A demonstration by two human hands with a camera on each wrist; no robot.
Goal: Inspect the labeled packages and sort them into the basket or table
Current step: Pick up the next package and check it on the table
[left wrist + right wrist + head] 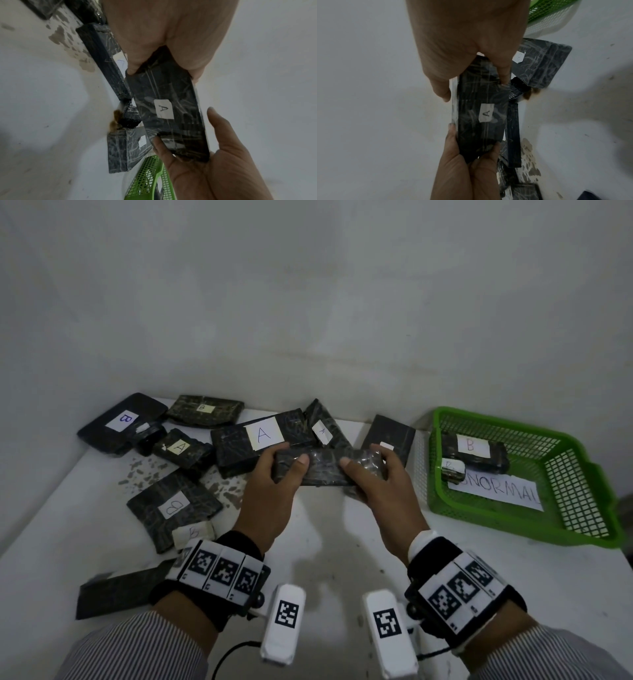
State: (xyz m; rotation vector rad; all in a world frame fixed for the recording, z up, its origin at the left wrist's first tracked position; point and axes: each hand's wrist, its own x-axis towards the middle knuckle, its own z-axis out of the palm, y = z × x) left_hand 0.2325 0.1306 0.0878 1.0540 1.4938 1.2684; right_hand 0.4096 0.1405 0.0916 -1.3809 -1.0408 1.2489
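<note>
2 hands share 1 load: the left hand [270,474] and the right hand [373,477] each grip an end of a dark film-wrapped package [325,469], raised above the worktop [329,546] in front of the pile. On both hands the thumb lies across the near face and the fingers [132,67] curl round the far one, pinching the package between them. Both wrist views show a white label marked A [163,108] on the face turned away from the head camera. To do this step well, I judge the package should be turned until that label can be read, with thumbs kept off it. The green basket [582,529], with its "NORMAL" sheet [503,494], holds B packages, so A probably belongs on the worktop.
</note>
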